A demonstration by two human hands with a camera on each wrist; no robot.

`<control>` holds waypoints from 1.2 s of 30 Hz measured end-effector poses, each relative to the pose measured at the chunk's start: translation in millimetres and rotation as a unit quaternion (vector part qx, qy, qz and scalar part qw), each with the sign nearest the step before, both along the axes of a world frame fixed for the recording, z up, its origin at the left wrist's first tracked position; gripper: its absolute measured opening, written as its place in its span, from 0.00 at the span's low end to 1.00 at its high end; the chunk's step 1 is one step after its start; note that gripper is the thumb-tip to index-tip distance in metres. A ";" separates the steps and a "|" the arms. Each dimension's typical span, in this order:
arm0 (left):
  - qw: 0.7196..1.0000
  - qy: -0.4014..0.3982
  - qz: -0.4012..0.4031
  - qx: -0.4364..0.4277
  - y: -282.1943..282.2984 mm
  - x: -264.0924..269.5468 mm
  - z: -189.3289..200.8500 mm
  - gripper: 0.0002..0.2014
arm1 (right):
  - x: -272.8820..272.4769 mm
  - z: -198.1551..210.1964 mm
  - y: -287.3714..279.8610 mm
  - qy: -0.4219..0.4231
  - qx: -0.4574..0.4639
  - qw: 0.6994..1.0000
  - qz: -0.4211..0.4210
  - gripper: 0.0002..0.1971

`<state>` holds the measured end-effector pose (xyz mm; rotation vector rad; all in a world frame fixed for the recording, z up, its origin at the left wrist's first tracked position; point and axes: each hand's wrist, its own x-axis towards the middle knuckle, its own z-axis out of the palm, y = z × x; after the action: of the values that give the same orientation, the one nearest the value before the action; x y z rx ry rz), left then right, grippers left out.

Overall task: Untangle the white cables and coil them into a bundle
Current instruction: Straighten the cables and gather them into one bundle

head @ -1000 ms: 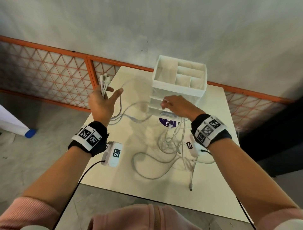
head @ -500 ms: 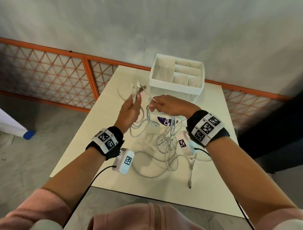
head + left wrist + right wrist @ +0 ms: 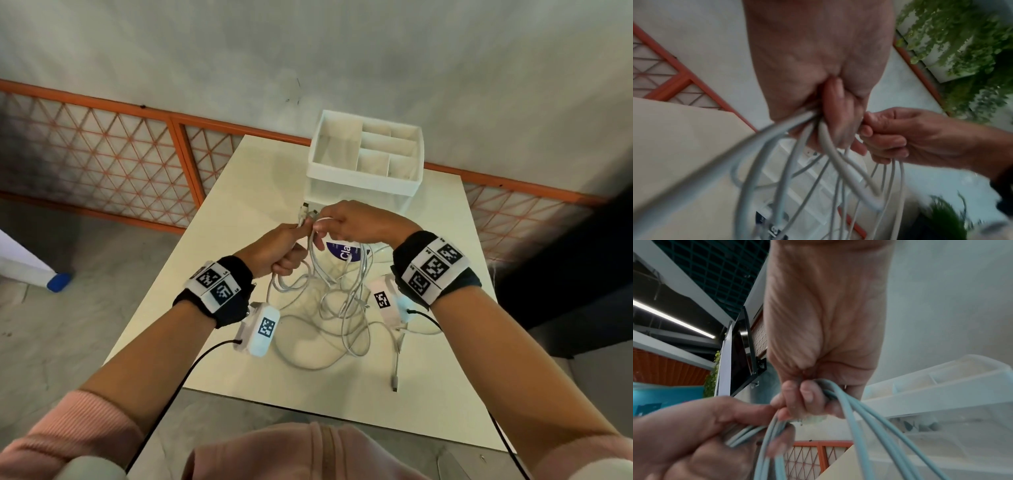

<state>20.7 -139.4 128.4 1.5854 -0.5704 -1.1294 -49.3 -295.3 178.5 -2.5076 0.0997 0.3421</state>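
Note:
Several white cables (image 3: 337, 301) hang in tangled loops from both hands down onto the cream table (image 3: 442, 387). My left hand (image 3: 274, 250) grips a bunch of strands, and their plug ends (image 3: 304, 213) stick up above its fingers. My right hand (image 3: 352, 222) touches the left one and pinches more strands just beside it. In the left wrist view the cables (image 3: 826, 146) fan down out of the left hand's (image 3: 836, 116) curled fingers, with the right hand (image 3: 900, 134) alongside. The right wrist view shows the right hand (image 3: 807, 395) curled round cables (image 3: 855, 410). One loose plug end (image 3: 395, 389) lies near the table's front edge.
A white divided organizer box (image 3: 366, 154) stands at the table's far side, right behind the hands. A round blue-labelled item (image 3: 344, 253) lies under the cables. An orange lattice fence (image 3: 102, 164) runs along the wall. The grey floor (image 3: 44, 342) lies to the left.
My left hand swung in from the table's left side with its bunch of cable ends. It now meets the right hand in front of the box, and the right hand has taken hold of strands.

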 end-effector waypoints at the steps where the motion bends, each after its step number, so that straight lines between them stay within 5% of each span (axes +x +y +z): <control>1: 1.000 0.022 -0.008 0.007 -0.2 0.5 1.1 0.22 | -0.4 -1.6 0.5 -0.007 0.004 1.000 -0.005 0.13; 7: 0.992 -0.013 0.084 -0.088 1.4 11.4 17.6 0.21 | -7.9 -13.6 -9.9 -0.057 0.099 0.991 -0.069 0.12; 15: 0.912 -0.014 0.276 -0.303 9.0 29.9 43.1 0.21 | -30.3 -71.1 -40.9 0.051 0.155 0.979 -0.120 0.11; 20: 0.891 -0.024 0.339 -0.303 11.2 35.8 44.4 0.22 | -41.2 -85.2 -48.9 0.026 0.221 0.962 -0.156 0.08; 29: 0.894 -0.051 0.323 -0.306 2.9 30.2 50.1 0.23 | -44.2 -115.4 -56.1 0.040 0.213 0.961 -0.172 0.15; 33: 0.893 -0.049 0.327 -0.304 2.4 29.2 48.6 0.23 | -55.4 -128.2 -60.8 -0.008 0.283 0.928 -0.241 0.10; 36: 0.890 -0.044 0.339 -0.303 1.3 28.1 47.8 0.22 | -59.6 -132.2 -63.7 -0.063 0.331 0.893 -0.297 0.18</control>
<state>48.8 -138.0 176.2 1.1327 -0.3265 -0.2980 -108.9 -359.0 46.3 -1.7040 0.5794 -0.0468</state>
